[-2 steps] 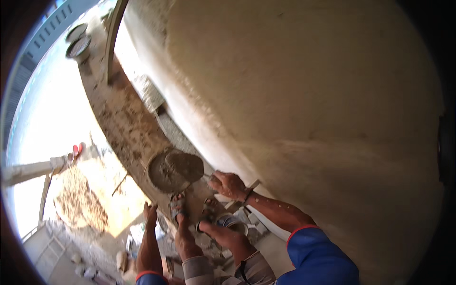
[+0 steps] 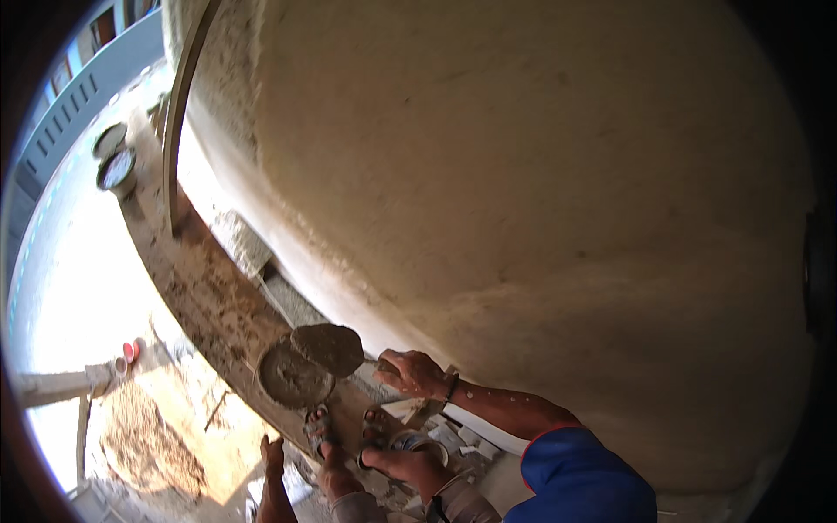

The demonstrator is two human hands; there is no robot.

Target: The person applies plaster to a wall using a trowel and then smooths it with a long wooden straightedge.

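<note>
My right hand (image 2: 413, 375) is closed round the handle of a trowel. Wet grey mortar covers the trowel's blade (image 2: 328, 349), which hangs over the far right edge of a round pan. Mortar fills much of this pan (image 2: 295, 382), set on a plank walkway just beyond my feet. Low on the left hangs my left hand (image 2: 273, 454), loosely open with nothing visible in it, off the side of the plank.
The mortar-stained plank (image 2: 205, 292) runs away to the far left, where two buckets (image 2: 117, 169) stand. A wooden pole (image 2: 179, 122) rises beside it. The plastered wall (image 2: 540, 192) fills the right. Below lie a sand heap (image 2: 148, 436) and rubble. A bucket (image 2: 425, 443) is near my right foot.
The mortar-laden trowel has come up, so its blade shows more apart from the pan. My view has shifted, so the buckets and pan appear lower and further left.
</note>
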